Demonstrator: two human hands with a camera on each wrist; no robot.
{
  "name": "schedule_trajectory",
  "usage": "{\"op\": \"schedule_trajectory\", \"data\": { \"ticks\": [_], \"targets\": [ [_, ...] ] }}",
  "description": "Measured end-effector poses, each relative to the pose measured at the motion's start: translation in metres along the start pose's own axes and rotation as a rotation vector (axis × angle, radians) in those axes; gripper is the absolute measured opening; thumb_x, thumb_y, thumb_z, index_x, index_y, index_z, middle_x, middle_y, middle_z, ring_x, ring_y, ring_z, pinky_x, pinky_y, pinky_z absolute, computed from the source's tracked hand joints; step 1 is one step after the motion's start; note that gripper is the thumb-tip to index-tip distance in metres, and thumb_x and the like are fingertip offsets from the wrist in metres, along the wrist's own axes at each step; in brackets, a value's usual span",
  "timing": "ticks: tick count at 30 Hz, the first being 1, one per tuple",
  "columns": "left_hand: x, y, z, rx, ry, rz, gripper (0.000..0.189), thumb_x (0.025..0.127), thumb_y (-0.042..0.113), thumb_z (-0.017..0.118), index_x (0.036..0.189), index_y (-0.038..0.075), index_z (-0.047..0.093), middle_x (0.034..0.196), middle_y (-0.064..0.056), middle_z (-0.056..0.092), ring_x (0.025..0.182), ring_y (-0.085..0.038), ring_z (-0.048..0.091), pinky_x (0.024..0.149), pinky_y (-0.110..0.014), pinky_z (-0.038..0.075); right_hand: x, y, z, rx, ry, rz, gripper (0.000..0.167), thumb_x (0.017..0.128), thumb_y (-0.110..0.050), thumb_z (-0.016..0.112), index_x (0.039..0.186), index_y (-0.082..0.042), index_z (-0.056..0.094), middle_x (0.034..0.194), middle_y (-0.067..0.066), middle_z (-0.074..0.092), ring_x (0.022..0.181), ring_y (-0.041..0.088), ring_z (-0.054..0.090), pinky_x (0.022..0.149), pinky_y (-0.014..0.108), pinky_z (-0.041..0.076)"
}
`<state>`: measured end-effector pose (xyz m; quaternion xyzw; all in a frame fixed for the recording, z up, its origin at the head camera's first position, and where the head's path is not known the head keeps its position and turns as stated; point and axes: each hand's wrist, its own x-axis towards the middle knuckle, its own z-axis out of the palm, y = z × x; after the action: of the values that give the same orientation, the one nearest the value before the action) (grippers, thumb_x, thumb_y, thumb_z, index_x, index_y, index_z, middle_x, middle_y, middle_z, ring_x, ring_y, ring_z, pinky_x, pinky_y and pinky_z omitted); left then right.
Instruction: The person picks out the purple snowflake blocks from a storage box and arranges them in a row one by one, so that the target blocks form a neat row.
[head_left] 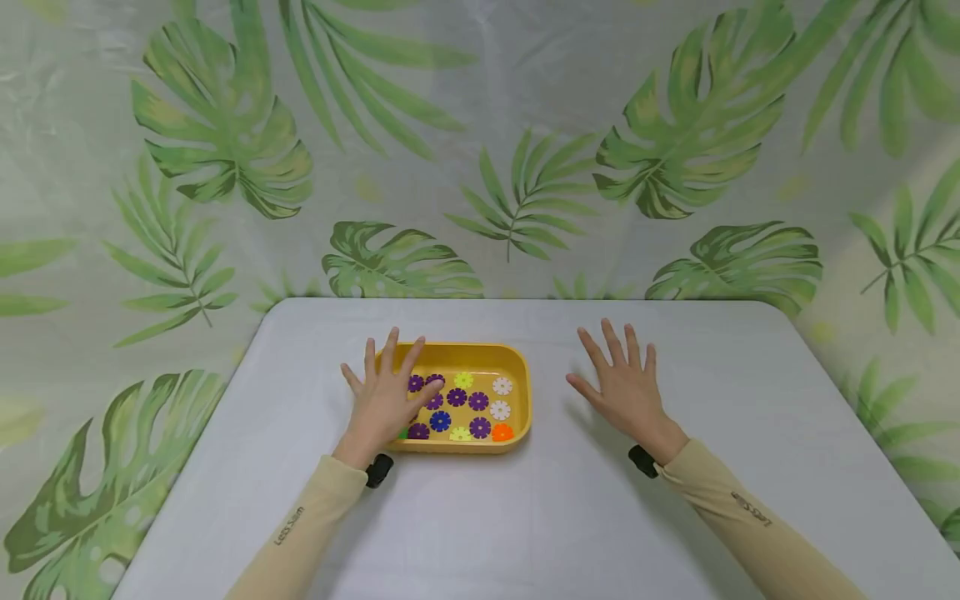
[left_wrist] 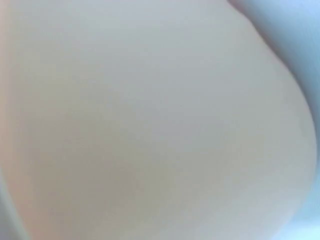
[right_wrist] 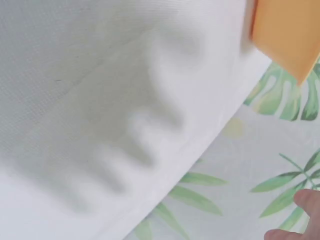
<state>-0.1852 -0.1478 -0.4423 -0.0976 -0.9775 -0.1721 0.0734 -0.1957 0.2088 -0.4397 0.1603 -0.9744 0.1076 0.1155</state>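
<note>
In the head view a yellow tray (head_left: 519,367) holds several small notched discs, among them purple ones, a blue disc (head_left: 440,421), white ones and an orange disc (head_left: 502,432). Over the tray's left end is the left hand (head_left: 383,403), fingers spread and straight, hiding part of the discs below; nothing is held in it. To the right of the tray the right hand (head_left: 627,395) is spread above the table, also holding nothing. Blurred skin fills most of the left wrist view. Two fingertips (right_wrist: 309,202) of the right hand show in the right wrist view.
A white-covered table (head_left: 585,525) carries the tray. Behind it hangs a leaf-patterned sheet (head_left: 525,83). Each wrist wears a black device, such as the wrist camera (head_left: 379,471) on the left. The hand's shadow (right_wrist: 115,135) falls on the cloth.
</note>
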Motion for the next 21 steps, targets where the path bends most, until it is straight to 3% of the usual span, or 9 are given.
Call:
{"op": "schedule_trajectory", "data": {
  "ticks": [3, 6, 12, 17, 21],
  "targets": [
    [-0.001, -0.005, -0.006, -0.037, -0.002, 0.009, 0.074, 0.092, 0.055, 0.053, 0.153, 0.024, 0.026, 0.158, -0.016, 0.004, 0.139, -0.051, -0.001, 0.097, -0.078, -0.006, 0.005, -0.004, -0.002, 0.027, 0.006, -0.034, 0.072, 0.094, -0.05, 0.054, 0.152, -0.015, 0.028, 0.156, 0.021, 0.015, 0.14, 0.047, 0.006, 0.104, 0.072, 0.008],
    [-0.002, -0.014, -0.013, -0.149, 0.0, 0.007, 0.069, 0.095, 0.047, 0.054, 0.152, 0.022, 0.027, 0.158, -0.017, 0.007, 0.139, -0.049, 0.003, 0.101, -0.075, -0.002, 0.012, -0.01, -0.004, 0.112, 0.014, -0.107, 0.072, 0.094, -0.042, 0.058, 0.151, -0.012, 0.028, 0.154, 0.022, 0.019, 0.138, 0.048, 0.013, 0.105, 0.069, 0.012],
    [-0.001, -0.044, -0.012, -0.581, 0.037, -0.066, 0.056, 0.099, 0.024, 0.054, 0.15, 0.014, 0.033, 0.154, -0.021, 0.018, 0.139, -0.044, 0.016, 0.108, -0.065, 0.015, 0.029, -0.03, -0.003, 0.469, -0.058, -0.222, 0.066, 0.095, -0.024, 0.062, 0.15, -0.01, 0.03, 0.152, 0.018, 0.028, 0.136, 0.038, 0.028, 0.109, 0.057, 0.024],
    [-0.008, -0.059, -0.012, -0.968, -0.077, -0.228, 0.053, 0.102, 0.017, 0.048, 0.151, 0.013, 0.029, 0.156, -0.016, 0.02, 0.14, -0.037, 0.02, 0.112, -0.049, 0.022, 0.043, -0.056, 0.005, 0.827, -0.266, -0.192, 0.05, 0.097, -0.016, 0.058, 0.143, -0.007, 0.041, 0.141, 0.019, 0.044, 0.122, 0.033, 0.048, 0.1, 0.047, 0.043],
    [-0.015, -0.064, -0.007, -1.177, -0.142, -0.268, 0.052, 0.102, 0.011, 0.045, 0.151, 0.009, 0.029, 0.157, -0.011, 0.018, 0.143, -0.028, 0.014, 0.114, -0.04, 0.02, 0.053, -0.075, 0.011, 1.012, -0.519, -0.128, 0.044, 0.097, -0.016, 0.056, 0.138, -0.002, 0.046, 0.133, 0.023, 0.049, 0.111, 0.032, 0.056, 0.092, 0.04, 0.05]
  ]
}}
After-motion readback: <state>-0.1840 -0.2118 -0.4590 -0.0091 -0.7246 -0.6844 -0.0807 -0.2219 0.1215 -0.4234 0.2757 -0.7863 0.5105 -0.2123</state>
